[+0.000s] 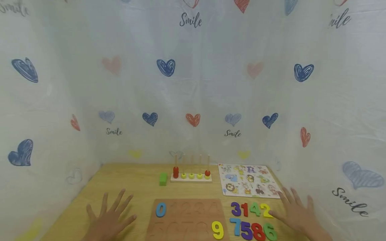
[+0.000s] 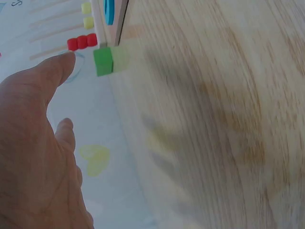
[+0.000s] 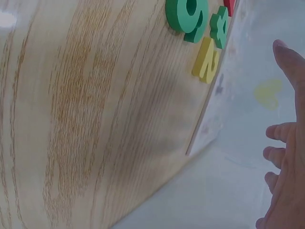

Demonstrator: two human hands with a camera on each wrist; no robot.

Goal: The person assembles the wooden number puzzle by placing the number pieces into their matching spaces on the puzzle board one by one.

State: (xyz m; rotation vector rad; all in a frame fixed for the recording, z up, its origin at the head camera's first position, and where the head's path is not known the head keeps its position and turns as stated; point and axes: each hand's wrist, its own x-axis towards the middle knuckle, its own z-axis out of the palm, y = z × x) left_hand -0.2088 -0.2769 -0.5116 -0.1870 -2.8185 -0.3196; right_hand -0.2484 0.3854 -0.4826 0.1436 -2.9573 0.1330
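Fingers spread, my left hand (image 1: pixel 109 221) is over the table to the left of a wooden number board (image 1: pixel 187 212) and holds nothing. The board carries a blue 0 (image 1: pixel 161 210) at its upper left and a yellow 9 (image 1: pixel 217 230) at its lower right; its other recesses show bare wood. Right of the board lie two rows of loose numbers, among them a purple 3 (image 1: pixel 236 209), a red 8 (image 1: pixel 258 231) and a green 6 (image 1: pixel 270 231). My right hand (image 1: pixel 297 214), fingers apart and grasping nothing, is beside them, its thumb close by the yellow 2 (image 1: pixel 266 211).
At the back stands a peg counter (image 1: pixel 191 180) with red and yellow beads on its upright rods. A green block (image 1: pixel 163 179) is just left of it. An animal picture board (image 1: pixel 250 180) lies at the back right. Printed curtains (image 1: pixel 193 90) enclose the table (image 1: pixel 126 180).
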